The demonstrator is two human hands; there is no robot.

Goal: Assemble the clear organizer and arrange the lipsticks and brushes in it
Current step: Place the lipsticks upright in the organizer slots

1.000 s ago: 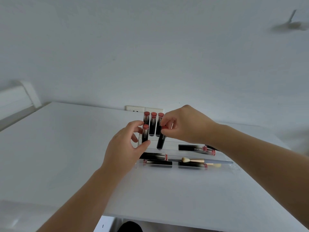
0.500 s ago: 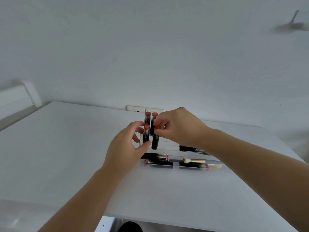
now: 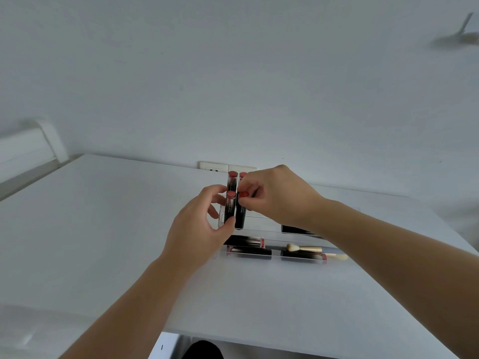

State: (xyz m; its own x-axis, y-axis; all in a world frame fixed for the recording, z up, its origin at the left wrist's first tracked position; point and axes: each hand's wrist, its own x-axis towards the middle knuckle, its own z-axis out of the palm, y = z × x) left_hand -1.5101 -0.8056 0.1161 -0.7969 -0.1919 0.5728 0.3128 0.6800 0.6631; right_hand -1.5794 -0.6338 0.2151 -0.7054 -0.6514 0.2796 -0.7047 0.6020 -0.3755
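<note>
My right hand (image 3: 278, 195) has just lowered a pinched lipstick (image 3: 240, 212) upright into the organizer (image 3: 261, 225) beside others; my left hand (image 3: 201, 224), fingers curled, steadies the neighbouring one.

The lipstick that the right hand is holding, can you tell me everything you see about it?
The lipstick is a slim black tube with a shiny red-orange top and tiny pale lettering on its side. It stands about upright in the clear organizer, right beside another upright lipstick. The right hand pinches its top. The left hand curls around the neighbouring tube, thumb near this one's lower part. Its base looks close to the organizer's floor; I can't tell if it touches.
</note>
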